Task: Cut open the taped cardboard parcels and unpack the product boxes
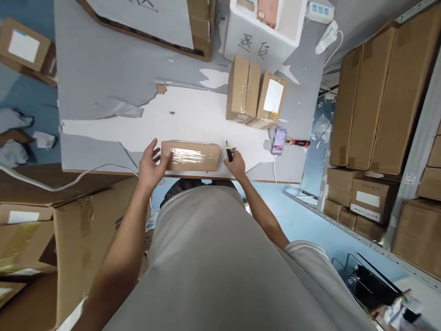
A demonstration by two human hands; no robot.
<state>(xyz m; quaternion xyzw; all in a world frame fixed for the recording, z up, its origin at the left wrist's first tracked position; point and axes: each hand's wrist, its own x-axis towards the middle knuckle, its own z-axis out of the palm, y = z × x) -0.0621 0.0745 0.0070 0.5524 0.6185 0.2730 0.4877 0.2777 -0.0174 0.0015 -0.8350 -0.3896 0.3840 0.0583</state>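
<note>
Table (103, 96): before you, its grey covering torn away along a white strip.
Tall cartons (368, 101): standing in a row on the rack to your right.
White foam bin (237, 48): at the table's far side, handwriting on the wall facing you.
Paired boxes (242, 92): side by side before the bin, the right one bearing a white label.
Taped box (195, 156): lying lengthwise near your edge of the table, between your hands.
Left hand (152, 168): spread, your thumb resting over the box's left end.
Right hand (237, 164): wrapped round a cutter (229, 154), just beside the box's right end.
Red-and-black handle (301, 143): on the table, to the right of your right hand.
Cutter: its tip points away from you.
</note>
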